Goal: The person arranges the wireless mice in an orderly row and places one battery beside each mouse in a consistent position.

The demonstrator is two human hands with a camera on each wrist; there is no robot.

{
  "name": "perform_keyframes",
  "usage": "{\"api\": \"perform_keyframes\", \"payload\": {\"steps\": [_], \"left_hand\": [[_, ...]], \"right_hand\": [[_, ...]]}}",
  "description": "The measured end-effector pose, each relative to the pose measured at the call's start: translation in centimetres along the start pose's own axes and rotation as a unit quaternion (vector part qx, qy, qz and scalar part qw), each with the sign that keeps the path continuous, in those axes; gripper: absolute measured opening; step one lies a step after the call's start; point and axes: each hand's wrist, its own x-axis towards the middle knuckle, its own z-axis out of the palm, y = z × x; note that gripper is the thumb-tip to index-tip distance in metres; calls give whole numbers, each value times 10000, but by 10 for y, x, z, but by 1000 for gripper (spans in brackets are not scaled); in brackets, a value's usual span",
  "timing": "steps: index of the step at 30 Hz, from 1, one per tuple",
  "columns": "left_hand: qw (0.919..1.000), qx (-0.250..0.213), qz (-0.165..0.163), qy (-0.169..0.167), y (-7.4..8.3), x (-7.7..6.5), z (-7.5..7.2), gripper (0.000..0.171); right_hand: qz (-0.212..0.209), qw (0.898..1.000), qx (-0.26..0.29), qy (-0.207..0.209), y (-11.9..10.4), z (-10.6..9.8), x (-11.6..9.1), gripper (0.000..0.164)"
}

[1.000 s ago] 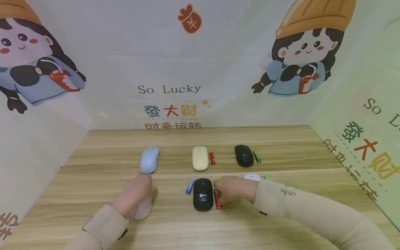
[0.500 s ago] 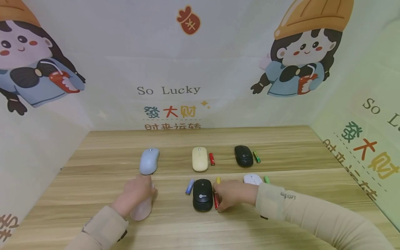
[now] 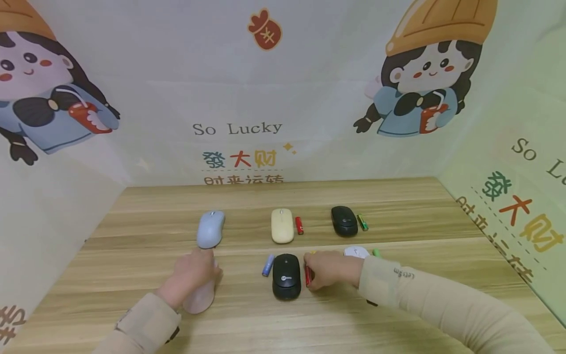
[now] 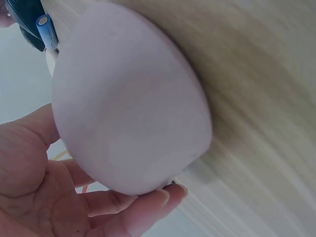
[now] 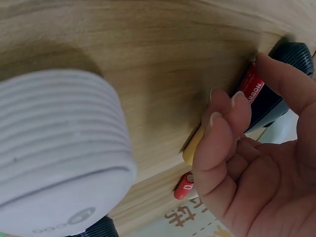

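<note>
My left hand (image 3: 193, 273) grips a pale pink computer mouse (image 4: 128, 103) at the front left; in the left wrist view thumb and fingers curl round its edge. With thumb and fingertips, my right hand (image 3: 329, 269) pinches a red battery (image 3: 308, 276) just right of a black mouse (image 3: 286, 277). The right wrist view shows the red battery (image 5: 252, 84) between thumb and fingers, partly hidden. A yellow battery (image 5: 193, 145) lies behind those fingers. Left of the black mouse is a blue battery (image 3: 268, 265).
Behind stand a light blue mouse (image 3: 211, 229), a cream mouse (image 3: 282, 225) with a red battery (image 3: 299, 225), and another black mouse (image 3: 344, 221) with a green battery (image 3: 362, 222). A white mouse (image 3: 356, 251) and a bright green battery (image 3: 376, 252) sit beyond my right wrist.
My right hand has shifted slightly away from me, and the red battery beside the black mouse has moved the same way with it. The left hand keeps its hold on the pink mouse.
</note>
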Motion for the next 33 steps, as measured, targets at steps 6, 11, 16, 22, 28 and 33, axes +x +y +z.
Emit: {"api": "perform_keyframes", "payload": {"steps": [6,11,16,22,28,33], "left_hand": [[10000,-41,39,41,0,-1,1,27],[10000,-74,54,17,1,-3,-1,27],[9999,-120,41,8,1,-3,-2,26],[10000,-78,43,16,1,-2,-1,26],[9999,-56,83,56,1,-2,-1,27],[9998,-49,159,82,1,-2,-1,28]], "right_hand": [[192,9998,20,-77,3,-2,5,38],[229,9997,-111,-12,4,-5,6,42],[270,9995,-132,4,3,-7,5,40],[243,9996,-45,-109,4,-8,3,42],[293,9976,453,-444,9,-26,2,64],[530,9945,886,-184,20,-47,1,51]]}}
